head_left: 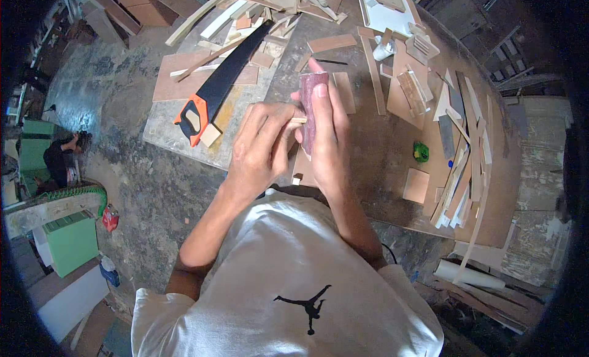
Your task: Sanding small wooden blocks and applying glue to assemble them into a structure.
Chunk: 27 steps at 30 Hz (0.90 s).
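Right of the saw [232, 74], left hand [257, 139] pinches wood [298, 120], right hand [328, 148] clasps red block [310, 114]: likely sanding, needing even pressure next.

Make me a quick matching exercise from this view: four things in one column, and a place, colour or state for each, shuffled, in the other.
Column one:
1. Saw
2. Block
3. Wood piece
4. Hose

Column two:
A. Pinched in the left hand
B. Green and coiled
C. Black and orange
D. Reddish, held in the right hand

Pairs: 1-C, 2-D, 3-A, 4-B.
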Motion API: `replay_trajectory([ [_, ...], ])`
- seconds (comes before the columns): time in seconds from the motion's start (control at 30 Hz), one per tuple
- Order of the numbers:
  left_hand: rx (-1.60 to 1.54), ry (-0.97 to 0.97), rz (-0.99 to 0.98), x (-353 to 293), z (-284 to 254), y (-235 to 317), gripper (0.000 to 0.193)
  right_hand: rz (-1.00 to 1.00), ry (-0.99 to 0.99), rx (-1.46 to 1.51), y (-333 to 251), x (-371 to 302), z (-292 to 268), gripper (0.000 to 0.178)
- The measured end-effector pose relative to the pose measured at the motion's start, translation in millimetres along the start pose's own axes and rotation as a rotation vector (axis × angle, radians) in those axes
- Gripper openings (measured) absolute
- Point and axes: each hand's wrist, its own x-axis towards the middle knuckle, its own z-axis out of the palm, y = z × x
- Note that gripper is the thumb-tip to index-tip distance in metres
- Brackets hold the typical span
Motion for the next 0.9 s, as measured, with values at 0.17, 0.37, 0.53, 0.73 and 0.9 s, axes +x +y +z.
replay_trajectory([
  [0.17, 0.010, 0.039, -0.003, 0, 2, 3, 0.030, -0.016, 0.040, 0.051, 0, -4, 3, 0.057],
  [0.37, 0.030, 0.046, 0.003, -3, 3, -3, 0.033, 0.002, 0.051, 0.096, 4, -5, 8, 0.055],
  [0.53, 0.013, 0.070, -0.019, -2, 2, -3, 0.033, -0.052, 0.049, 0.049, 12, -2, 10, 0.054],
  [0.73, -0.068, 0.081, -0.050, -5, 4, -4, 0.025, 0.009, 0.068, 0.101, 22, 4, 7, 0.054],
  [0.9, -0.328, 0.082, -0.244, -6, 2, 0, 0.021, 0.088, 0.087, 0.404, 13, 4, 1, 0.051],
])
